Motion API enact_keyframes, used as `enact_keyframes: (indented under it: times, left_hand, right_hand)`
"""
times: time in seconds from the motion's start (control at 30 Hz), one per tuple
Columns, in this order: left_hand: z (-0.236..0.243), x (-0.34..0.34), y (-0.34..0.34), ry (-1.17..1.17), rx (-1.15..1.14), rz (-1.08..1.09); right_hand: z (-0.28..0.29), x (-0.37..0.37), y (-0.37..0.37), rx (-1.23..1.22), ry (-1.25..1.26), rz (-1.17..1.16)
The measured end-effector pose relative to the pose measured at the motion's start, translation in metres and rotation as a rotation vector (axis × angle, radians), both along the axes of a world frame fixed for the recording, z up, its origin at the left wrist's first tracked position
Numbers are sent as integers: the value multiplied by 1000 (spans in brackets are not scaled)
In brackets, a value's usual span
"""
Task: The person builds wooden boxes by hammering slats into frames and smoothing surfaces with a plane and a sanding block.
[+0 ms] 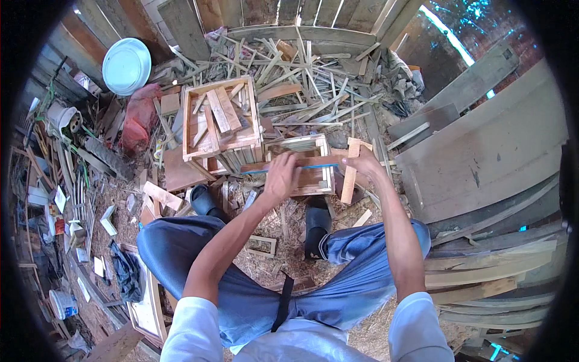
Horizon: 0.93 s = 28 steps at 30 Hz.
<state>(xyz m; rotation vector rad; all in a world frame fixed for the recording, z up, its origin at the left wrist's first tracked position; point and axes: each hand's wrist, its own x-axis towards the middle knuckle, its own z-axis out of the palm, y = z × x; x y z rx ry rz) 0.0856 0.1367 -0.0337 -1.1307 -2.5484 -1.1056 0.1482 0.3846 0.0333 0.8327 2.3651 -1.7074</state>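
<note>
A brown wooden bar (316, 161) with a blue lower edge lies across a small open wooden box (324, 148) in front of me. My left hand (282, 176) is closed over the bar near its middle, palm down. At the bar's right end stands a pale wooden crosspiece (348, 184), set across it. My right hand (363, 163) is closed round that end, by the upper part of the crosspiece. Its fingertips are partly hidden. Whether the bar and crosspiece are joined, I cannot tell.
Left of the box stands a taller wooden box (188, 136) with loose wood blocks (223, 110) on top. Beyond lies a heap of thin sticks (313, 90). Large boards (482, 145) lean at the right. A pale blue basin (126, 66) stands far left; wood shavings cover the floor.
</note>
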Motion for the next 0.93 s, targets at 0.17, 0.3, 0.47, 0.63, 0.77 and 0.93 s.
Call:
enact_keyframes:
  times: [0.17,0.3,0.47,0.63,0.77,0.93]
  left_hand:
    - [18,11,34,-64,7,-113]
    - [11,2,37,-158,46,-4]
    - [34,18,47,-813,265,-56]
    - [46,-24,23,-865,491,22]
    - [59,-65,-29,-827,567,325]
    - [43,-101,-79,-1023,628,444]
  right_hand:
    - [4,1,-2,-159,-10,-72]
    - [4,-11,-7,-306,-60,-106]
    - [13,-25,-22,-248,78,-25]
    - [6,-53,-56,-192,224,-26]
    - [35,-61,-121,-405,113,170]
    - [-3,-89,-160,-566,193,500]
